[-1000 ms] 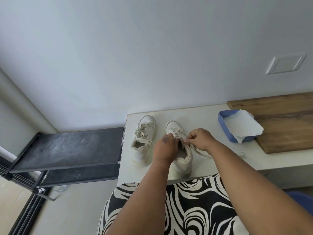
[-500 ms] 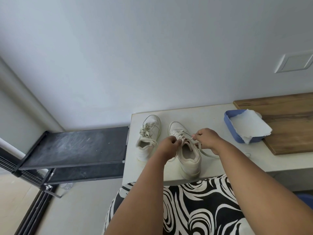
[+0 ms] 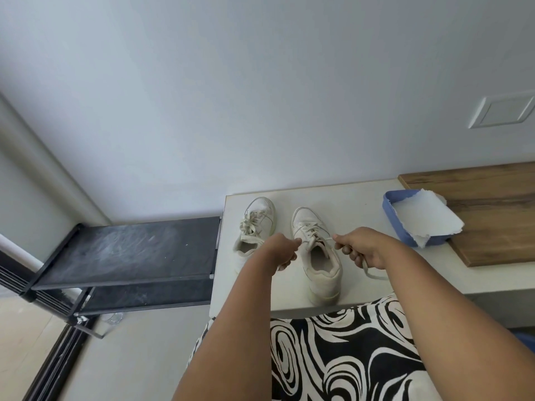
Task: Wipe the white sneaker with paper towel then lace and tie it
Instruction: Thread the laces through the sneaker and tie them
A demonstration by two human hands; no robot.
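White tabletop (image 3: 359, 198) carries the white sneaker (image 3: 317, 253) at twelve o'clock; my left hand (image 3: 280, 250) and right hand (image 3: 362, 250), each pinching lace (image 3: 314, 241), have just pulled apart, cinching for the knot.

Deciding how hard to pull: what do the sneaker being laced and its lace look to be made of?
Sneaker being laced: looks like smooth off-white leather or synthetic, matte with stitched panels; padded fabric-like collar. Lace: flat woven textile, apparently cotton or polyester, limp where it loops on the white table. Both hands, left hand and right hand, pinch it.
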